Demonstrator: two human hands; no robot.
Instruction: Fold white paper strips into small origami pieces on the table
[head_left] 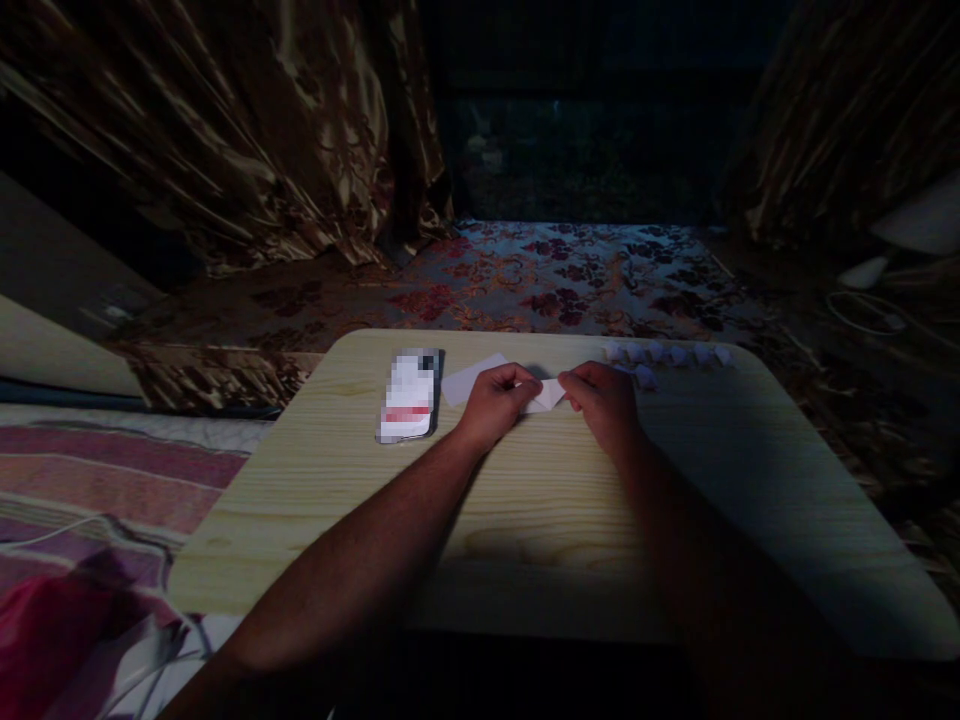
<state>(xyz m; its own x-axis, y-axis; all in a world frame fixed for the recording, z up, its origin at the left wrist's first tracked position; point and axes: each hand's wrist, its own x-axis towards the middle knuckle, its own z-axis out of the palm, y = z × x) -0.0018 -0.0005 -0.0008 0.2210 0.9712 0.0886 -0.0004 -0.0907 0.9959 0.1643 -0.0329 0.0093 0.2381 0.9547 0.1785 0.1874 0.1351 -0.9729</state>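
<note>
A small folded piece of white paper (547,395) lies on the pale wooden table (540,500), pinched from both sides. My left hand (495,398) grips its left end with curled fingers. My right hand (604,398) grips its right end the same way. Another flat white paper sheet (469,381) lies just behind my left hand. A row of several small folded white paper shapes (667,354) sits along the table's far right edge, beyond my right hand.
A phone (409,395) lies flat on the table left of my left hand. Patterned carpet (570,275) spreads beyond the table, with dark floral curtains (247,130) at the back. Striped bedding (97,490) lies at the left. White cable (862,315) at the right.
</note>
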